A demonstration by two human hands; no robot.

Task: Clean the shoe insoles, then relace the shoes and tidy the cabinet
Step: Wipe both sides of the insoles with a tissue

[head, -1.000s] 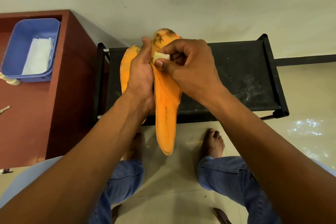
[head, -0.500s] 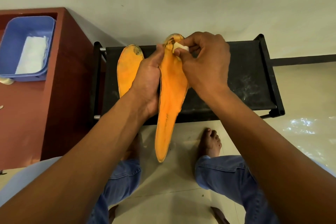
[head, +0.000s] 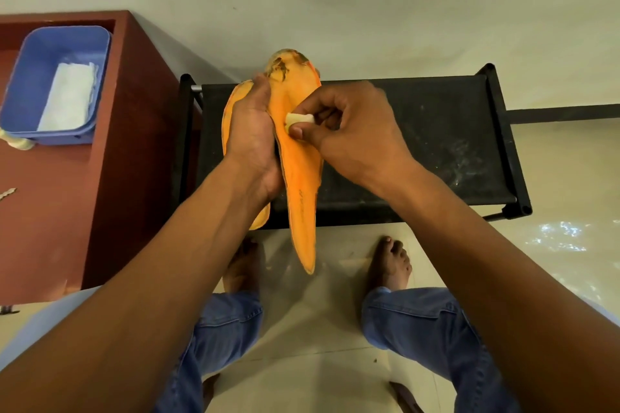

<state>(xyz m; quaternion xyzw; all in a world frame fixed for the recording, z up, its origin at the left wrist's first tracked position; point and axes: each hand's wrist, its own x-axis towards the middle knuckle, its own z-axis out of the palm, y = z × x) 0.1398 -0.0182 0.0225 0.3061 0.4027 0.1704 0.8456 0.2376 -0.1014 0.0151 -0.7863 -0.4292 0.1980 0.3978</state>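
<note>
The tiny writing on the orange insole (head: 298, 157) is too blurry to read. The left hand (head: 251, 137) grips the insole; the right hand (head: 352, 131) pinches a small wipe (head: 298, 119) against it.

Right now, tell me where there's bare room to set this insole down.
The right half of the black rack top, between the right hand and the rack's right rail, is bare though dusty. Its left end is crowded: a second insole lies there. The red cabinet has bare top in front of the blue tub.

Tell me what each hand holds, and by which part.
Left hand: orange insole, gripped along its upper left edge. Right hand: small white wad, pinched at the fingertips.
</note>
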